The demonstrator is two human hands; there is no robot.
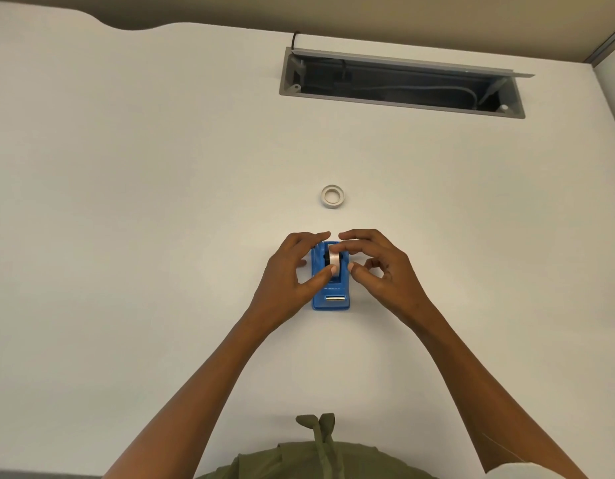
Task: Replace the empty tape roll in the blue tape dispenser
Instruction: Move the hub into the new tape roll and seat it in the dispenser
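Note:
The blue tape dispenser [331,300] stands on the white table, its metal cutter end toward me. A white tape roll [335,261] sits upright in its cradle. My left hand [292,267] is at the dispenser's left side, thumb tip touching the roll and fingers curved over the far end. My right hand [378,262] is at the right side, index finger laid over the top of the roll and thumb beside it. A thin empty roll core [333,196] lies flat on the table beyond the dispenser.
A grey cable hatch [402,83] stands open in the table's far right part, cables inside. The white table [126,202] spreads wide on both sides. An olive green garment [319,454] shows at the near edge.

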